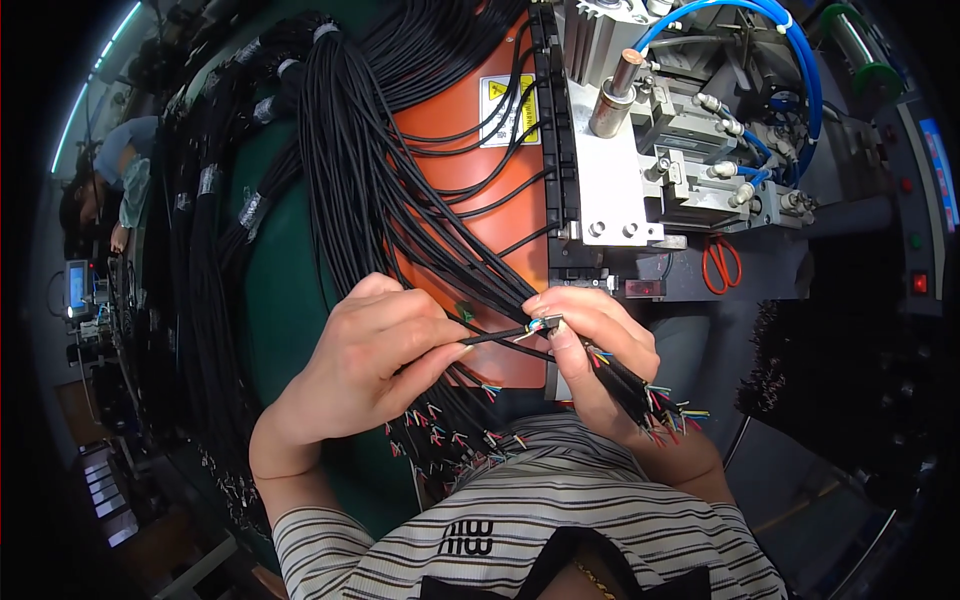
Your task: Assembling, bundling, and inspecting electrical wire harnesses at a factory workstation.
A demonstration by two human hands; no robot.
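My left hand (pixel 365 350) pinches a single black cable (pixel 488 338) between thumb and fingers. At its stripped end, short coloured wires (pixel 538 325) fan out between the fingertips of my right hand (pixel 600 350). That hand is also closed round a bunch of black cables (pixel 625 385), whose stripped ends with red, yellow, blue and white wires stick out below it. A thick bundle of black cables (pixel 345 130) comes down from the top toward both hands. More stripped cable ends (pixel 440 430) hang below my left hand, close to my striped shirt.
Right of the cables stands a metal machine (pixel 620 150) with blue air hoses (pixel 810 80) and an orange panel (pixel 450 175). Red-handled scissors (pixel 720 265) lie beside it. Taped cable bundles (pixel 205 200) line the green surface (pixel 265 290) at left. Another person (pixel 125 160) is at the far left.
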